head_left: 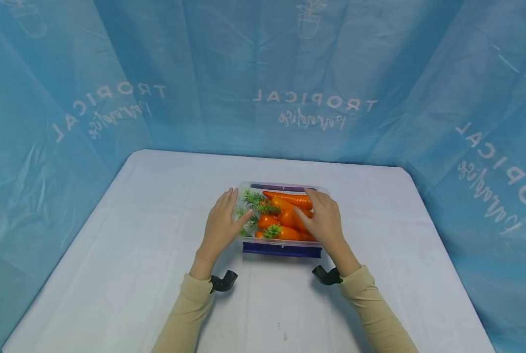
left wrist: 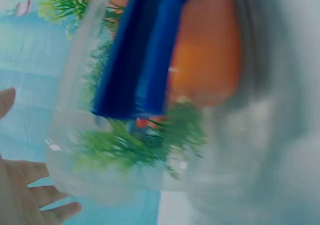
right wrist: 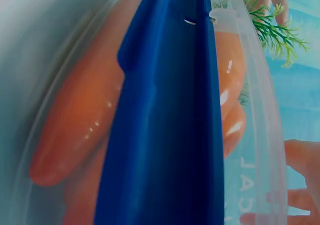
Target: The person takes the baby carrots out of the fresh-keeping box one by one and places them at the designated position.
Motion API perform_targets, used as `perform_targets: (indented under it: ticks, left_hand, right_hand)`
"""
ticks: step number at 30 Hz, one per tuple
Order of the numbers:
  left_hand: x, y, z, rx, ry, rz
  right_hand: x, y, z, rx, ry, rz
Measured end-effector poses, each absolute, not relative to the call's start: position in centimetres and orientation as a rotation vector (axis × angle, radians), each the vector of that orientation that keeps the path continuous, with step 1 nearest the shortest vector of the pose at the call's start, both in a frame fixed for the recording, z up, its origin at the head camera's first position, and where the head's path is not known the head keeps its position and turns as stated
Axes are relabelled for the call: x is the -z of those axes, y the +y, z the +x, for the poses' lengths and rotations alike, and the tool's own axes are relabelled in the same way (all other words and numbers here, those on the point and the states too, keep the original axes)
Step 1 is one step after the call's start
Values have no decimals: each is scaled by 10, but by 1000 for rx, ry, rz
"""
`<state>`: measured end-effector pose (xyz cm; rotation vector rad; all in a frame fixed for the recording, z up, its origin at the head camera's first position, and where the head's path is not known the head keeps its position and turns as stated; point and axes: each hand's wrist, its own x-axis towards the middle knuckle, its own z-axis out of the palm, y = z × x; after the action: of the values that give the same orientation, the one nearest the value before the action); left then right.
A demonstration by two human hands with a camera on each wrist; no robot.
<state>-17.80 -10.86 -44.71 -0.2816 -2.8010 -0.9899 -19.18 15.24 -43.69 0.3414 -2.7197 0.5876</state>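
A clear plastic container (head_left: 320, 241) with blue locking flaps (head_left: 282, 250) stands on the table, filled with shiny orange carrots (head_left: 289, 199) that carry feathery green tops (head_left: 271, 231). My left hand (head_left: 220, 218) is at the container's left side, its fingers extended and the thumb pointing in toward the greens. Over the right end reaches my right hand (head_left: 326, 215), fingers relaxed and covering part of the carrots. Both wrist views look at the near wall, where the blue flap (right wrist: 160, 110) hangs down and a carrot (right wrist: 80, 105) shows through the plastic.
A white cloth covers the table (head_left: 165, 245). Blue printed curtains (head_left: 227, 73) surround it at the back and both sides. Each wrist wears a black camera mount (head_left: 224, 281), close above the cloth in front of the container.
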Motion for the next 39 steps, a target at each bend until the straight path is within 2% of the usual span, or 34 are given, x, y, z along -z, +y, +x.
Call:
perform_targets:
  ticks: [9, 18, 28, 39]
  left_hand:
    - [475, -121, -165, 1270, -2759, -162]
    - [490, -127, -159, 1430, -2710, -210]
    - [501, -131, -160, 1518, -2646, -311]
    - [508, -132, -158, 1580, -2644, -312]
  right_hand:
    - [445, 147, -192, -663, -2786, 453]
    - [451, 145, -187, -857, -2881, 484]
    - [451, 150, -189, -946, -2926, 517]
    - [455, 156, -195, -938, -2925, 613]
